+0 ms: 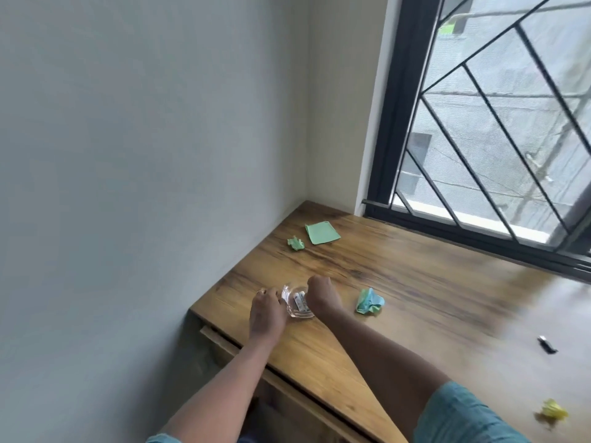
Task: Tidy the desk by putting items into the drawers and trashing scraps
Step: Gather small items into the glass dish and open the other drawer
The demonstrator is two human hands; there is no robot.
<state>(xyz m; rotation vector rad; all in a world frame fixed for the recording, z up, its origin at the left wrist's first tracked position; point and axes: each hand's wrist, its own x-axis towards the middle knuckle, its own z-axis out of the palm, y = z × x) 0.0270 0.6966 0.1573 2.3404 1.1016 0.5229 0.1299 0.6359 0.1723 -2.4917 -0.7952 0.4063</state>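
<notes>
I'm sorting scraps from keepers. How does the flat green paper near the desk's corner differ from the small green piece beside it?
The green sheet lies flat with straight edges; the green wad is crumpled into a lump. The sheet covers more of the desk than the wad. The sheet is square, the wad shapeless. Both are green paper, lying side by side.
</notes>
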